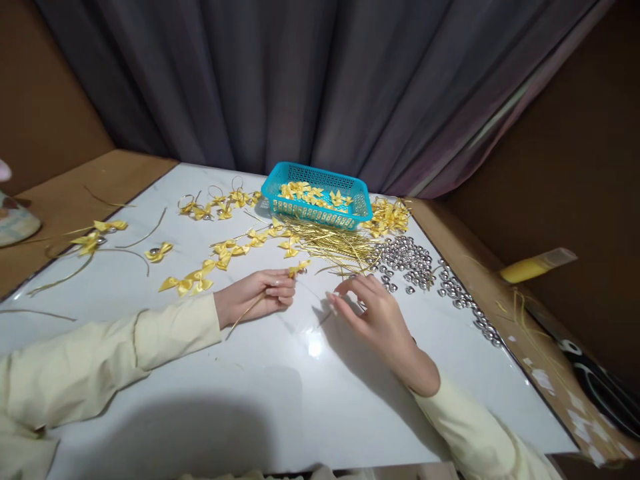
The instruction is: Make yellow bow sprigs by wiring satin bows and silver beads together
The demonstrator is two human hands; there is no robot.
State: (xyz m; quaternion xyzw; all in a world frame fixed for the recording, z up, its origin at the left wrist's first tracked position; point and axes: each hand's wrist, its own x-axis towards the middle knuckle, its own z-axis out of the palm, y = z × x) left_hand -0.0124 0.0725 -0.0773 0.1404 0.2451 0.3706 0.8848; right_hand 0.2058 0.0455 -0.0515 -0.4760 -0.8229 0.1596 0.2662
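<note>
My left hand is closed, pinching a small yellow ribbon bow between thumb and fingertips. A gold cord trails down from the same hand. My right hand hovers over the white tabletop, thumb and fingers bent but apart, with nothing plainly held. Just beyond it lies a pile of gold cords. Silver beads are heaped to the right of the cords. Several loose yellow bows form a line behind my left hand.
At the back stands a turquoise basket holding yellow bows. More yellow bows are piled at its right. Bows with cords lie on the left. Black scissors and a yellow tube are at the right edge.
</note>
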